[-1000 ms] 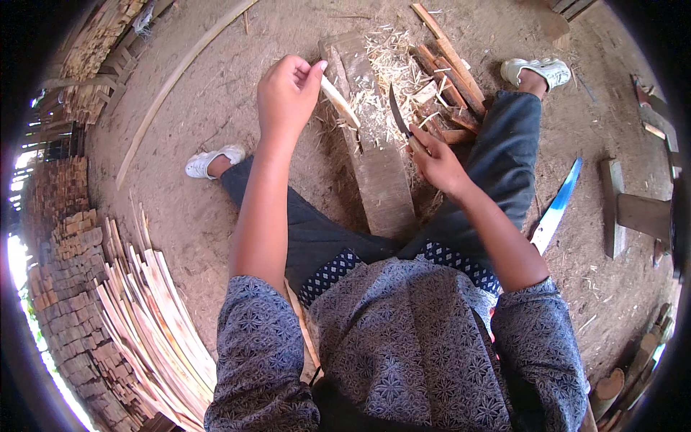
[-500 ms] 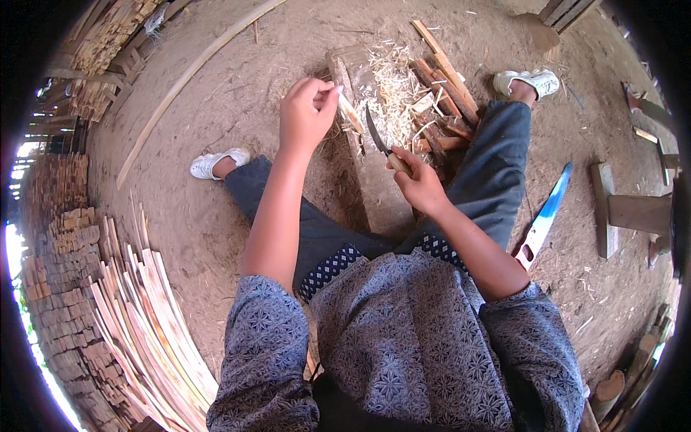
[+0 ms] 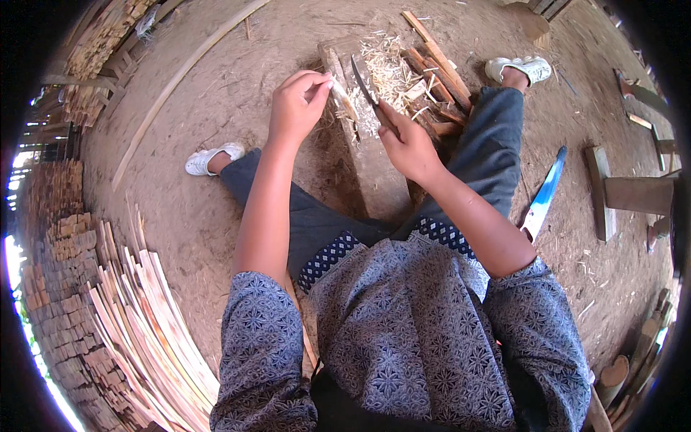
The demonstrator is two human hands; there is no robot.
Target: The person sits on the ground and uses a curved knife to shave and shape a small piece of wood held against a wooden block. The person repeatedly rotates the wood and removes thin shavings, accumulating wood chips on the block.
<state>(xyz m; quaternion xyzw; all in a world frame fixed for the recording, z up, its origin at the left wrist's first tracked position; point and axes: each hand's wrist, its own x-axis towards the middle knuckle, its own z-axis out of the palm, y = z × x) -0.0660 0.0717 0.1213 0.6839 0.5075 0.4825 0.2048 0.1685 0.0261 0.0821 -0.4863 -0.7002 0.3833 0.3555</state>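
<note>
Over the wooden block (image 3: 374, 155) between the knees, the left hand (image 3: 296, 108) pinches a thin wood strip (image 3: 344, 99) steady, so the right hand (image 3: 409, 147), closed on a knife (image 3: 365, 83), can shave it.

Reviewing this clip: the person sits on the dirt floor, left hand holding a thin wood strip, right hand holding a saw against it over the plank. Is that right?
Not quite. The head view shows the right hand gripping a knife with a short dark blade, not a saw. The rest holds: the left hand pinches the thin wood strip over the plank, and the person sits on the dirt floor.
</note>
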